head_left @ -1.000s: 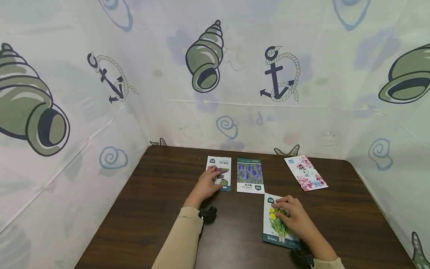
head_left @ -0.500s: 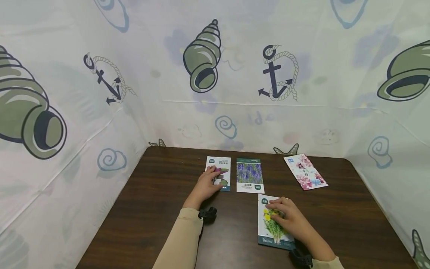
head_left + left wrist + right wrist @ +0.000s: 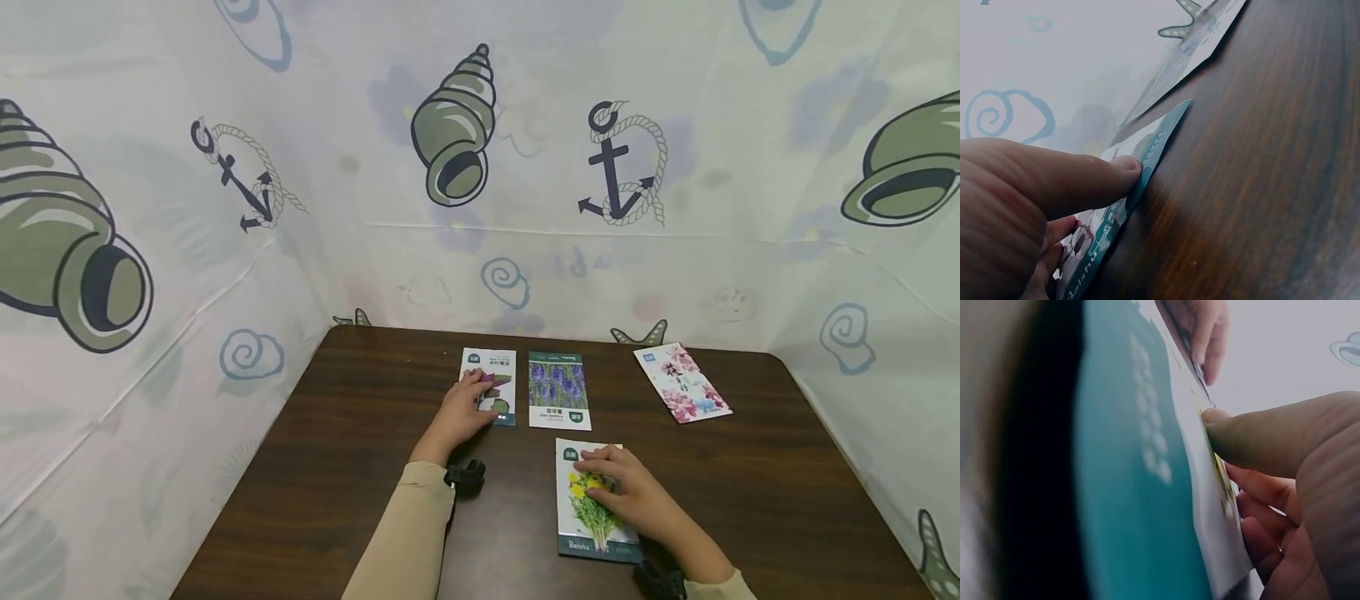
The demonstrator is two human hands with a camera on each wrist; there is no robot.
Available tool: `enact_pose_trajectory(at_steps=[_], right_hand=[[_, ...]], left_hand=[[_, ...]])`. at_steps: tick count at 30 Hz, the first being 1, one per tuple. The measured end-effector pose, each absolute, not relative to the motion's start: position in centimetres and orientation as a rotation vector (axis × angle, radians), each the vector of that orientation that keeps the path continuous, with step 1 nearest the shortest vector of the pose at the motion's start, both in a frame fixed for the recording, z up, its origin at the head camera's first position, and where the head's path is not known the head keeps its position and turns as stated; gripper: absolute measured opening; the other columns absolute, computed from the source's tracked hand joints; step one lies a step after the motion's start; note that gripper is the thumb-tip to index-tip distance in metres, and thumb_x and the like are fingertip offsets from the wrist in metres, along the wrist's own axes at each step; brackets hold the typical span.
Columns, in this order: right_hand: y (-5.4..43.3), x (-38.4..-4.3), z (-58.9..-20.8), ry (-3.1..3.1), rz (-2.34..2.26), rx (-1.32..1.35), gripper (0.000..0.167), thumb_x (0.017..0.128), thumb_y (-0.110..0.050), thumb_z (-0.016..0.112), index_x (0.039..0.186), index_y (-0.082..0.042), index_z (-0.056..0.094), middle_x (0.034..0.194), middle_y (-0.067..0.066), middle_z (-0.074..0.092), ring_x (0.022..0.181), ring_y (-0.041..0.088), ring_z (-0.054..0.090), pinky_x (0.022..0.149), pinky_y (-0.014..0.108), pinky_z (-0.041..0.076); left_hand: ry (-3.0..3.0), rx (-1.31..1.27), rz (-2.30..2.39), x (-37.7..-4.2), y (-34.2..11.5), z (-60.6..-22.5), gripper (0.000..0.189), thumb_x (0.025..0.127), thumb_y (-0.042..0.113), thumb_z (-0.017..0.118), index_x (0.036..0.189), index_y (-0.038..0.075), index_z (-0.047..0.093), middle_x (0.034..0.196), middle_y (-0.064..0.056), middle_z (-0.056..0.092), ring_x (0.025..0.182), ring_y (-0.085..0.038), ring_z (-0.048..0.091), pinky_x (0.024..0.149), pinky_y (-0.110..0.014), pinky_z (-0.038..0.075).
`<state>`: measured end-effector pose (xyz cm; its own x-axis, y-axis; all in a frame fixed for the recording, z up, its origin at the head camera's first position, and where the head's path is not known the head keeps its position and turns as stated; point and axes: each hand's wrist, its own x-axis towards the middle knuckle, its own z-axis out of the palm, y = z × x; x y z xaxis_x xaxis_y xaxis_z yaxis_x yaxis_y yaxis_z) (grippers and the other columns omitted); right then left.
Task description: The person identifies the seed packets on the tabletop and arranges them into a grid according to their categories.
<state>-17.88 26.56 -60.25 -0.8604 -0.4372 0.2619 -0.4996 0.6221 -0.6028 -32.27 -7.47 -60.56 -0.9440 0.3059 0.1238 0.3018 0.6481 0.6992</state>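
Several flat seed packets lie on the dark wooden table [image 3: 330, 467]. My left hand [image 3: 459, 417] rests on a white seed packet [image 3: 501, 363] with a purple picture at the back; in the left wrist view its thumb [image 3: 1124, 170] presses near the packet's teal edge. My right hand [image 3: 628, 493] lies over a seed packet with yellow flowers and green stems [image 3: 591, 518], closer to the front. Thumb and fingertips touch that packet's face, spread apart, and the hand covers its right side. The right wrist view shows its teal band [image 3: 1147, 506] very near.
A seed packet with purple flower spikes [image 3: 557, 385] lies just right of the left hand's packet. Farther right, a pink-blossom packet [image 3: 682, 383] lies at a slant near the back edge. A white curtain [image 3: 360, 167] printed with shells and anchors surrounds the table.
My right hand has slid the yellow-flower packet left across the table, and slightly toward the front. My left hand stays in place on its packet.
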Motion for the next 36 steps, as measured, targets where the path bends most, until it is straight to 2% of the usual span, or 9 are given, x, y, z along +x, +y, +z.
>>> enact_pose_trajectory(at_steps=[4,8,10,16,20,24,26,30,36], right_hand=[[25.8,-17.6,-60.0,-2.798,1.08,0.817,0.037,0.098,-0.022,0.082,0.135,-0.023,0.078,0.144,0.004,0.07,0.135,0.033,0.062,0.115,0.065,0.049],[25.3,-17.5,-59.9,-2.812,1.081,0.872,0.042,0.099,-0.025,0.082,0.14,-0.021,0.075,0.153,0.007,0.066,0.143,0.038,0.058,0.114,0.063,0.051],[24.9,-17.3,-59.9,-2.836,1.08,0.894,0.047,0.099,-0.03,0.082,0.144,-0.022,0.072,0.158,0.008,0.062,0.148,0.04,0.054,0.117,0.066,0.048],[23.7,-16.8,-59.7,-2.926,1.031,0.991,0.062,0.103,-0.045,0.075,0.159,-0.024,0.059,0.171,0.007,0.049,0.158,0.041,0.044,0.12,0.072,0.041],[23.2,-16.5,-59.3,-2.958,1.094,1.02,0.061,0.106,-0.026,0.07,0.164,-0.02,0.052,0.177,0.006,0.04,0.163,0.04,0.036,0.124,0.075,0.032],[23.0,-16.3,-59.0,-2.964,1.14,1.013,0.067,0.097,-0.009,0.07,0.161,-0.021,0.053,0.179,0.005,0.036,0.165,0.038,0.032,0.126,0.076,0.027],[23.0,-16.3,-59.0,-2.939,1.118,1.04,0.063,0.098,-0.01,0.073,0.158,-0.022,0.057,0.178,0.007,0.039,0.164,0.04,0.035,0.124,0.077,0.029],[23.1,-16.3,-59.2,-2.909,1.05,1.074,0.056,0.101,-0.025,0.078,0.155,-0.027,0.062,0.174,0.009,0.045,0.158,0.041,0.043,0.119,0.077,0.036],[23.0,-16.4,-59.6,-2.938,0.994,1.026,0.058,0.102,-0.035,0.078,0.157,-0.039,0.059,0.159,0.004,0.05,0.142,0.03,0.049,0.112,0.065,0.045]], left_hand=[[2.873,0.551,1.185,-32.4,-7.5,-61.1,0.063,0.097,0.025,0.082,0.151,0.0,0.063,0.173,-0.021,0.041,0.167,-0.045,0.027,0.133,-0.066,0.028],[2.864,0.544,1.19,-32.1,-7.4,-60.2,0.062,0.097,0.022,0.082,0.151,-0.001,0.062,0.173,-0.022,0.041,0.167,-0.046,0.027,0.133,-0.067,0.027],[2.835,0.512,1.209,-31.8,-7.3,-59.5,0.063,0.096,0.018,0.083,0.152,-0.002,0.061,0.174,-0.022,0.039,0.167,-0.045,0.024,0.134,-0.068,0.023],[2.837,0.482,1.173,-31.7,-7.2,-59.5,0.064,0.096,0.022,0.084,0.153,0.003,0.062,0.175,-0.018,0.039,0.169,-0.042,0.024,0.133,-0.068,0.024],[2.841,0.491,1.179,-31.7,-7.2,-59.6,0.063,0.097,0.02,0.083,0.152,0.0,0.062,0.175,-0.02,0.039,0.168,-0.043,0.023,0.134,-0.067,0.022],[2.845,0.506,1.187,-31.7,-7.2,-59.5,0.063,0.096,0.018,0.083,0.152,-0.002,0.061,0.174,-0.023,0.04,0.167,-0.046,0.024,0.134,-0.069,0.022],[2.843,0.514,1.186,-31.6,-7.2,-59.3,0.063,0.096,0.017,0.083,0.152,-0.003,0.061,0.173,-0.024,0.04,0.167,-0.047,0.024,0.133,-0.07,0.022],[2.854,0.54,1.17,-31.5,-7.3,-59.3,0.062,0.096,0.017,0.082,0.151,-0.004,0.061,0.173,-0.026,0.04,0.166,-0.048,0.026,0.133,-0.069,0.022],[2.842,0.559,1.195,-31.8,-7.4,-59.8,0.064,0.096,0.019,0.082,0.152,-0.003,0.061,0.173,-0.025,0.039,0.166,-0.049,0.024,0.133,-0.071,0.021]])
